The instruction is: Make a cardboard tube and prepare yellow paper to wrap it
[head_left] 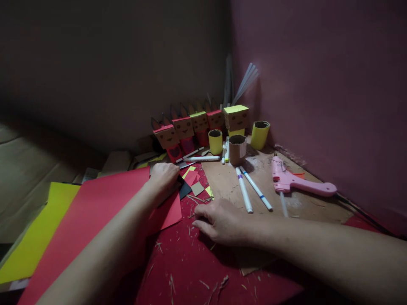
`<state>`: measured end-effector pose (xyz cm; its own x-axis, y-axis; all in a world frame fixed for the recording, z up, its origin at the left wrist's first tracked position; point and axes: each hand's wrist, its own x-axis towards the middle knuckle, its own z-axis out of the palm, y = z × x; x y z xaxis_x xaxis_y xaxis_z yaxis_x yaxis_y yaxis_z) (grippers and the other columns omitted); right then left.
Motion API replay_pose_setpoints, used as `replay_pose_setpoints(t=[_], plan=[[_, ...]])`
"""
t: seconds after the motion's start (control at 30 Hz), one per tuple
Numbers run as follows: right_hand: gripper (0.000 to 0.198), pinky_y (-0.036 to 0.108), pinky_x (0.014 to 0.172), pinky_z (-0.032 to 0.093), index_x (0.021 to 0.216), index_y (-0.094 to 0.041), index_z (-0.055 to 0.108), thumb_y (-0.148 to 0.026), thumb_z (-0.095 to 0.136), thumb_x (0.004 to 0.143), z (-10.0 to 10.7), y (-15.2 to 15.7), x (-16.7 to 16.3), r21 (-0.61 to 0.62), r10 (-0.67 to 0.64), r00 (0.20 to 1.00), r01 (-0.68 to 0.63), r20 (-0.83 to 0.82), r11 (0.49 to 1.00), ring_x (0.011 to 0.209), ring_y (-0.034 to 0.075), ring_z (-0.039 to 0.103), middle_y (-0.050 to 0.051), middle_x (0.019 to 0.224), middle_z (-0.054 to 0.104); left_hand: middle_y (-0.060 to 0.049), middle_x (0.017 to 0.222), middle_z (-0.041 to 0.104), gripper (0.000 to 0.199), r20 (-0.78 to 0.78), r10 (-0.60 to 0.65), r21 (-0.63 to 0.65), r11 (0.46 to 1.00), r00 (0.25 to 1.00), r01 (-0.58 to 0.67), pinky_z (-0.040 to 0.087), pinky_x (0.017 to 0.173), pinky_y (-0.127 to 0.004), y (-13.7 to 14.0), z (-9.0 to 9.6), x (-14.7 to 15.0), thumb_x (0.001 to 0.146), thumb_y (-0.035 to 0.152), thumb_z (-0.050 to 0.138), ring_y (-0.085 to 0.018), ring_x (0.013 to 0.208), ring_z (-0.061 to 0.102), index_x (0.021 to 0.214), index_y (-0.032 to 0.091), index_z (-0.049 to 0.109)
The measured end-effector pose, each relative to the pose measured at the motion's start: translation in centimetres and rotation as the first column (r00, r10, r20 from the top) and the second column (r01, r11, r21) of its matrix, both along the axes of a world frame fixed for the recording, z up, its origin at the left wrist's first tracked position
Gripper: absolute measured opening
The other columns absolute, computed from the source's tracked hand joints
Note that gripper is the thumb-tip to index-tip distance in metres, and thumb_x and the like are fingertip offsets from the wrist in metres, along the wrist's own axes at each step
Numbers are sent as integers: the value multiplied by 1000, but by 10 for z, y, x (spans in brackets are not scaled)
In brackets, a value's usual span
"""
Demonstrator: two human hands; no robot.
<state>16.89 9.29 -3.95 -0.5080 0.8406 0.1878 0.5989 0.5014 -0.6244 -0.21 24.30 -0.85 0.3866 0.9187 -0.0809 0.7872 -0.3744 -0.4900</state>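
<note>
My left hand [163, 176] is closed over the far edge of a large red paper sheet [108, 203]. A dark edge shows beside its fingers, but what it grips is hidden. Just right of it lie small red paper pieces [191, 178], a square cardboard scrap [197, 189] and a dark piece [185, 189]. Low over the red tabletop [178, 258], my right hand [219, 220] has loosely curled fingers. Its thumb and index tips are apart, with nothing visible between them. Thin cardboard shreds are scattered around it.
Several cardboard box-headed figures [183, 128] stand along the back. Yellow tubes [215, 143] and a brown cardboard tube [237, 151] are in front of them. White markers [244, 190] and a pink glue gun [286, 180] lie at right. Yellow paper [41, 228] extends left.
</note>
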Motion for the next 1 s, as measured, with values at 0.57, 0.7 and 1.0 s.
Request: replay_pose_setpoints(t=[0.57, 0.7, 1.0], plan=[[16, 24, 54, 26, 76, -16, 62, -27, 54, 85, 1, 0, 1, 12, 9, 1000, -9, 22, 1000, 57, 10, 41, 3, 66, 59, -23, 86, 70, 28, 98, 112, -50, 993, 989, -108, 47, 68, -37, 8, 9, -18, 77, 26, 46, -35, 84, 66, 78, 12, 71], [15, 24, 53, 26, 72, -17, 60, -24, 55, 84, 0, -2, 1, 8, 3, 1000, -3, -17, 1000, 57, 10, 42, 2, 62, 57, -17, 92, 70, 32, 198, 105, -46, 994, 975, -98, 45, 66, -33, -19, 20, -20, 82, 26, 39, -30, 86, 66, 83, 17, 70], [14, 22, 56, 32, 74, -16, 60, -16, 50, 84, -4, -3, 2, 21, 19, 992, -16, -127, 1000, 57, 10, 45, 0, 63, 56, -7, 83, 70, 32, 402, 30, -140, 990, 915, 29, 42, 61, -26, -152, -2, -17, 90, 33, 38, -19, 71, 63, 84, 22, 67]])
